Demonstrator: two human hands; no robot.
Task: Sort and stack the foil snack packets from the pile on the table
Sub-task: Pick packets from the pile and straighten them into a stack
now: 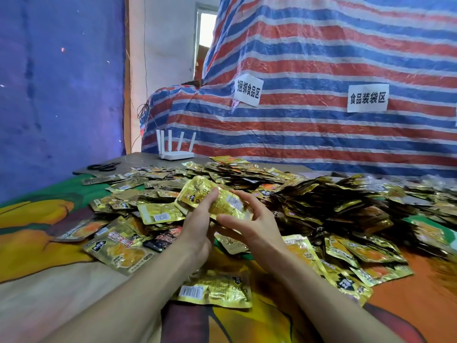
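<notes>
— What lies at the left?

— A blue sheet hangs behind the surface, which wears a bright printed cloth. At its far left corner lie black scissors, and just right of them stands a white router with its antennas up.

— And the grips?

— The left grip is near the middle, raised above the cloth. It clasps a small stack of gold packets, thumb laid along the top. The right grip meets the same stack from the other side, pinching its right end between thumb and fingers.

— Where are the rest?

— One loose packet lies barcode up on the cloth below the wrists. The big pile spreads from behind the grips to the right edge, gold and dark foil overlapping.

— Behind that?

— A red, white and blue striped tarp, with two paper labels stuck on it: the nearer label, then the wider label to its right.
</notes>
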